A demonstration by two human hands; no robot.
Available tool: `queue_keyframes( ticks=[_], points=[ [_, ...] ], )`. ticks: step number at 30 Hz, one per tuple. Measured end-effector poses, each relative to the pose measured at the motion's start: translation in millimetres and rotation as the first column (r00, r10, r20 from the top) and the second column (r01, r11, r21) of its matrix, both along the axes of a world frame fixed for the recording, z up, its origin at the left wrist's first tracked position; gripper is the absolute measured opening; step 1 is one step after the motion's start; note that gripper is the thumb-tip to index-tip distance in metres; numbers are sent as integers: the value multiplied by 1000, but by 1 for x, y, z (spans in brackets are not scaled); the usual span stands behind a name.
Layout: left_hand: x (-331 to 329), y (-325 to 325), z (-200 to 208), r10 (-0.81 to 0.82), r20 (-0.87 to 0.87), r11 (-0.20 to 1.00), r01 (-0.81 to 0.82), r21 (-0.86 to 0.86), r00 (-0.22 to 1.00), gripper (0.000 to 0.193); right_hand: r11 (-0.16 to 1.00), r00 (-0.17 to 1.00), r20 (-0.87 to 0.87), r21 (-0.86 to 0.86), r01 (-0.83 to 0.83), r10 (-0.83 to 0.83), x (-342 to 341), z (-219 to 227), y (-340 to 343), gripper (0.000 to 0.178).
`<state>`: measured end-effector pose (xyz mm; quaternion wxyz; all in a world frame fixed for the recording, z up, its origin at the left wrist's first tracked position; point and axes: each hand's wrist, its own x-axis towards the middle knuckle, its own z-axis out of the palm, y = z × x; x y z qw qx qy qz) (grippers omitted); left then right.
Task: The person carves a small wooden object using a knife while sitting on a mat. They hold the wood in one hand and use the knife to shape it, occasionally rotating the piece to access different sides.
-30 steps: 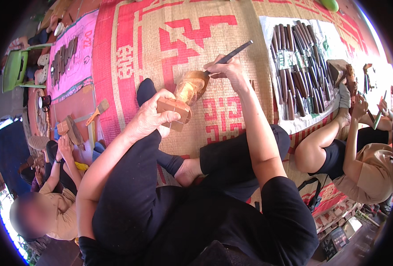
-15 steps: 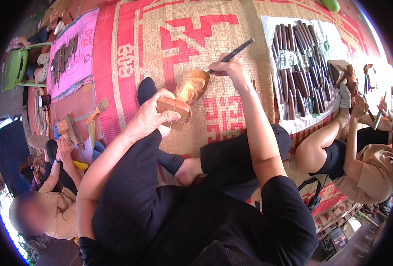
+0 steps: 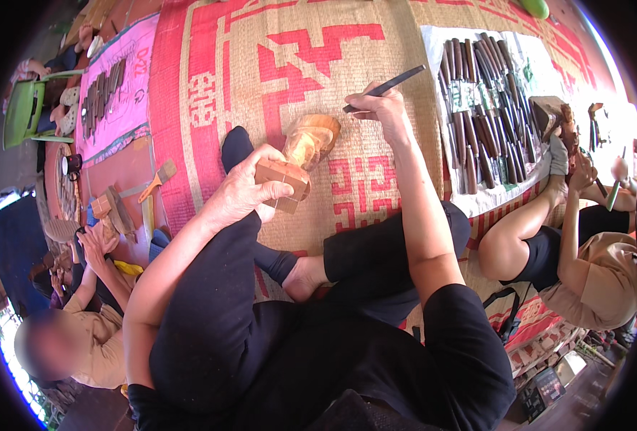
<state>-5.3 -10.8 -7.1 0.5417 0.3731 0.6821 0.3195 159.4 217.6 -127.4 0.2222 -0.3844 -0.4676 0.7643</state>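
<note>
My left hand [image 3: 250, 179] is closed round the squared brown base of a wood carving [image 3: 312, 140]. Its rounded, pale golden upper part points away from me and shows carved curves. To the right of the carving, my right hand [image 3: 381, 111] pinches a slim dark carving chisel [image 3: 402, 77] near its lower end. One end of the chisel points toward the carving, with a gap between them; the other sticks up to the right.
A woven red and straw mat [image 3: 376, 136] lies under me. On the right, a white sheet [image 3: 433, 54] bears rows of carving tools [image 3: 487, 129]; a pink cloth [image 3: 135, 79] on the left holds more. Brush [image 3: 159, 181] at left. Co-workers sit on both sides.
My right hand has drawn the chisel away from the carving, up and to the right. The carving and my left hand have stayed almost still.
</note>
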Motion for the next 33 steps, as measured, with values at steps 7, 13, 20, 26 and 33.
queue_keyframes(
  ticks=[7,13,20,26,33],
  points=[
    [0,0,0,-7,10,1000,7,-3,1000,43,989,989,33,15,-148,147,-7,-3,-8,8],
    [0,0,-1,-6,13,1000,6,-15,1000,43,987,987,3,7,-159,159,-6,4,-8,7],
    [1,4,-1,-14,24,1000,13,25,1000,42,992,990,102,72,-106,99,-5,-12,-2,7],
    [0,1,-3,-15,16,1000,15,0,1000,43,984,985,18,49,-171,170,-6,5,-9,6],
    [2,4,-1,-40,3,999,40,-6,999,43,994,994,34,30,-105,104,-3,-8,-2,7]
  ],
)
